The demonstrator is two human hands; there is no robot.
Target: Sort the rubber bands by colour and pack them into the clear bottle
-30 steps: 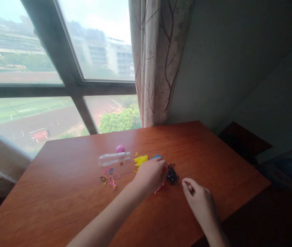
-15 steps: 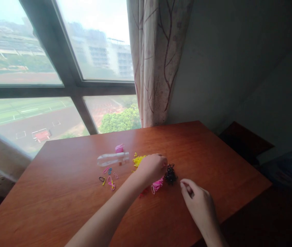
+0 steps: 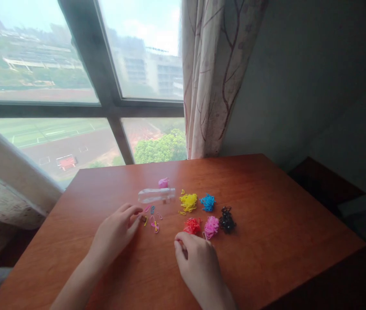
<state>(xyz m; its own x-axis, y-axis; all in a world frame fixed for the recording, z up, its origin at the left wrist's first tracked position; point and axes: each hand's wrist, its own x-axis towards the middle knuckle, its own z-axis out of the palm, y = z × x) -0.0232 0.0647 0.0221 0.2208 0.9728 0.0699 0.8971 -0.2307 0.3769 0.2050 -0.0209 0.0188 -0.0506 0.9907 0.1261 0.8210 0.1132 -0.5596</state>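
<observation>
My left hand point(image 3: 117, 230) is at the left of the small loops on the table, thumb and forefinger pinched at the black end of a black-and-yellow loop pair point(image 3: 145, 221). Just right of it lie several loose pink and blue loops point(image 3: 152, 210) and a joined pink-and-yellow piece point(image 3: 156, 226). My right hand point(image 3: 197, 258) is closed, thumb against forefinger, just in front of the red pile point(image 3: 192, 226); whatever it may hold is too small to make out. The pink pile point(image 3: 212, 227) and black pile point(image 3: 227, 220) lie beyond its knuckles.
Farther back are a yellow pile point(image 3: 188, 202) and a blue pile point(image 3: 208, 202) of loops. A clear plastic bottle-like container point(image 3: 155, 195) lies on its side, with a pink object point(image 3: 163, 183) behind it. The wooden table point(image 3: 267, 206) meets a window and curtain point(image 3: 202, 86).
My left hand has swung left from above the coloured piles to the loose loops, uncovering the blue and red piles. My right hand has moved left, in front of the red pile. The view has shifted.
</observation>
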